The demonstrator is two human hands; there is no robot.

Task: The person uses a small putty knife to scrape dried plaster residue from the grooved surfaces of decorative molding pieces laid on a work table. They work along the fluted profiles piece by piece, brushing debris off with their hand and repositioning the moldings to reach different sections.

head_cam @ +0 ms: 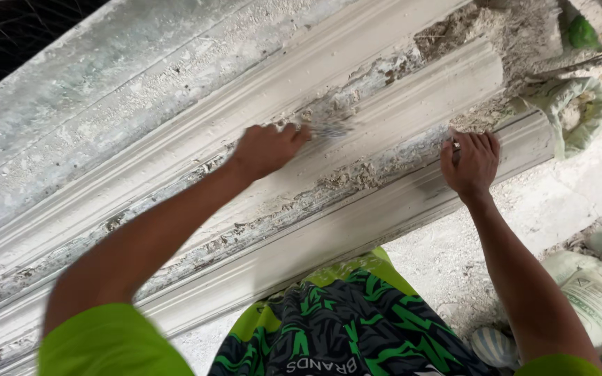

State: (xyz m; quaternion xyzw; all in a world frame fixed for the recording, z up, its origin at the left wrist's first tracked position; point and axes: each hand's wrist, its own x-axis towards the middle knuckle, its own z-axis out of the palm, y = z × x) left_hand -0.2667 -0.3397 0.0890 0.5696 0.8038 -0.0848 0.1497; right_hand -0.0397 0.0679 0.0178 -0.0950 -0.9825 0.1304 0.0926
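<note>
Left hand [266, 148] — grip pinched around a small blurred tool [329, 129], likely a brush or scraper, at frame centre. Right hand [472, 163] — fingers curled over the moulding's lower ridge, right of centre; something small is tucked in its grip, unclear what. Plaster cornice moulding [357, 209] runs diagonally across frame: judged stiff, heavy, brittle-edged, dusty; best steadied on broad ridges. Sacks [593, 292] at lower right.
</note>
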